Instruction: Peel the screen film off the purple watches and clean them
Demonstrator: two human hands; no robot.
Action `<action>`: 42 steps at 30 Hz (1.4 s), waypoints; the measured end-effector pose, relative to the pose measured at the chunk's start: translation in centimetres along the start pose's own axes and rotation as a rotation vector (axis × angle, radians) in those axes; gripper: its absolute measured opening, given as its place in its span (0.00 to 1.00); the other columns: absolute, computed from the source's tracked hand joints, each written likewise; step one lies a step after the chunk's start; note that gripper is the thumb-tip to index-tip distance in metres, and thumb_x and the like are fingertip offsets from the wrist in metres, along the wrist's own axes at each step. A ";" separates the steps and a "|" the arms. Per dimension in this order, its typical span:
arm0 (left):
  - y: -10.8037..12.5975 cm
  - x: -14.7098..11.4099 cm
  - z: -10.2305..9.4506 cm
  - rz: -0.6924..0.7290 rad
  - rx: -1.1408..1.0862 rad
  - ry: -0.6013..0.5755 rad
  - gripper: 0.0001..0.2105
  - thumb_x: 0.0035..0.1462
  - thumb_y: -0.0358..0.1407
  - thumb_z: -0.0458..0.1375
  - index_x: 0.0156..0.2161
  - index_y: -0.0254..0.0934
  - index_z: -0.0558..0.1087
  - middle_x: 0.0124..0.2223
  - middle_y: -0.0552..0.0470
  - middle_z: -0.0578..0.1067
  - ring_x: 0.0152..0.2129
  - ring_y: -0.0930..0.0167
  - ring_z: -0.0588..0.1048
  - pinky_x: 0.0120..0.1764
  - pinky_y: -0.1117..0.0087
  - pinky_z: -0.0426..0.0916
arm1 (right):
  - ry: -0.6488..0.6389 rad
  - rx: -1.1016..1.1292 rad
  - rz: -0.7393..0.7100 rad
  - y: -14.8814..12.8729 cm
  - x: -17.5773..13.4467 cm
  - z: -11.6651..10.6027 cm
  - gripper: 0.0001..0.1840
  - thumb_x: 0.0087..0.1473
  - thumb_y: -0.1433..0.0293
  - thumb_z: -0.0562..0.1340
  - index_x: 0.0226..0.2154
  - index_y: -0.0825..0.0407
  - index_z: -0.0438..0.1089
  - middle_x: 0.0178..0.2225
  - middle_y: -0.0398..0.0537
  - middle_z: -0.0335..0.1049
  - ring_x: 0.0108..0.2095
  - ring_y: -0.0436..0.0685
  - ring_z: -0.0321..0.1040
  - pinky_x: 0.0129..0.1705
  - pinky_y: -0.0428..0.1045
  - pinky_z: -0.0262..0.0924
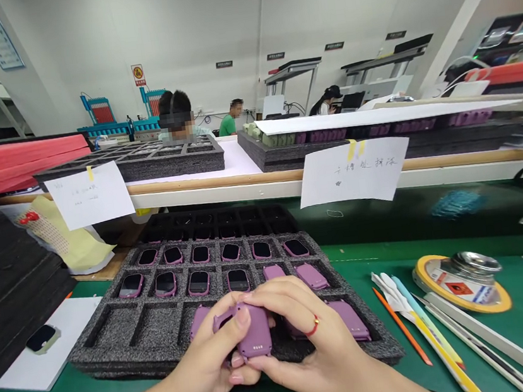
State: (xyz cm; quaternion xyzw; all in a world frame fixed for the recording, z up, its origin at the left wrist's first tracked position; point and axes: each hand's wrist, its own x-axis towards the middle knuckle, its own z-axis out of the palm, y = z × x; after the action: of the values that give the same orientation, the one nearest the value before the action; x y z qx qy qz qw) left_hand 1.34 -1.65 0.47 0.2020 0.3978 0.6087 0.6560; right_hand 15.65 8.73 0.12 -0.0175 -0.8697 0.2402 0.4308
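Observation:
Between my hands is a purple smartwatch case (256,335), turned so that its side with small metallic contacts faces me. My left hand (205,359) is closed on it, thumb pressed on its upper face. My right hand (309,333), with a red ring, curls over its top and right edge, thumb at the bottom. Both are above the front of a grey foam tray (91,363). Dark-screened purple watches (200,283) fill the back compartments. Purple cases with the plain side up, such as one case (312,275), lie at the right, some partly hidden by my hands.
Left, a pale-green watch (41,338) rests on white paper (36,376) beside stacked black foam (0,285). At right lie an orange stick (401,325), several brushes or tools, a tape roll (494,304) and a metal-topped container (477,263). A shelf edge (261,190) spans behind; people sit beyond.

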 end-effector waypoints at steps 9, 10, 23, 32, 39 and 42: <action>8.2 -2.3 -1.2 0.307 1.568 0.325 0.13 0.64 0.46 0.52 0.46 0.45 0.74 0.29 0.54 0.76 0.26 0.68 0.72 0.31 0.70 0.59 | -0.092 0.118 0.284 0.6 -0.3 -0.3 0.22 0.64 0.64 0.62 0.59 0.44 0.63 0.53 0.50 0.70 0.55 0.57 0.68 0.57 0.55 0.66; 9.1 -2.5 -1.8 0.288 1.694 0.422 0.12 0.65 0.45 0.51 0.46 0.45 0.73 0.30 0.54 0.76 0.27 0.66 0.73 0.31 0.69 0.59 | -0.098 0.117 0.303 0.5 -0.3 -0.3 0.21 0.64 0.65 0.62 0.58 0.44 0.64 0.53 0.50 0.70 0.54 0.57 0.68 0.56 0.55 0.66; 10.0 -3.7 -2.6 0.340 1.594 0.383 0.14 0.64 0.49 0.52 0.43 0.43 0.72 0.40 0.49 0.81 0.36 0.63 0.76 0.39 0.67 0.65 | -0.070 0.131 0.233 0.4 -0.1 0.1 0.13 0.62 0.73 0.61 0.49 0.46 0.71 0.46 0.49 0.74 0.48 0.56 0.72 0.52 0.54 0.69; 2.7 -0.5 0.4 0.059 0.673 0.089 0.26 0.56 0.63 0.55 0.37 0.39 0.69 0.30 0.52 0.76 0.25 0.72 0.70 0.26 0.75 0.59 | 0.050 0.238 0.103 -0.1 -0.3 0.0 0.13 0.58 0.64 0.67 0.44 0.47 0.67 0.42 0.50 0.73 0.45 0.59 0.72 0.48 0.55 0.71; 1.5 0.3 -0.5 0.075 0.434 -0.050 0.27 0.61 0.60 0.53 0.42 0.35 0.77 0.36 0.48 0.75 0.26 0.74 0.63 0.29 0.72 0.56 | -0.061 0.235 0.176 -0.1 -0.4 0.8 0.13 0.53 0.73 0.71 0.37 0.47 0.68 0.53 0.51 0.69 0.43 0.55 0.73 0.36 0.47 0.73; 1.7 0.5 -0.3 0.030 0.354 -0.094 0.27 0.57 0.59 0.58 0.43 0.34 0.76 0.35 0.48 0.74 0.24 0.74 0.62 0.27 0.72 0.53 | -0.041 0.258 0.192 0.0 -0.2 0.7 0.11 0.53 0.72 0.71 0.35 0.48 0.69 0.53 0.52 0.71 0.41 0.54 0.73 0.34 0.46 0.72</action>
State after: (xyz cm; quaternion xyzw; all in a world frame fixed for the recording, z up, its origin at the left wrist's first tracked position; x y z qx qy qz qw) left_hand -0.06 -0.91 1.41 0.3485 0.4648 0.5289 0.6187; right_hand 15.23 8.37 -0.33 -0.0403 -0.8344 0.3904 0.3869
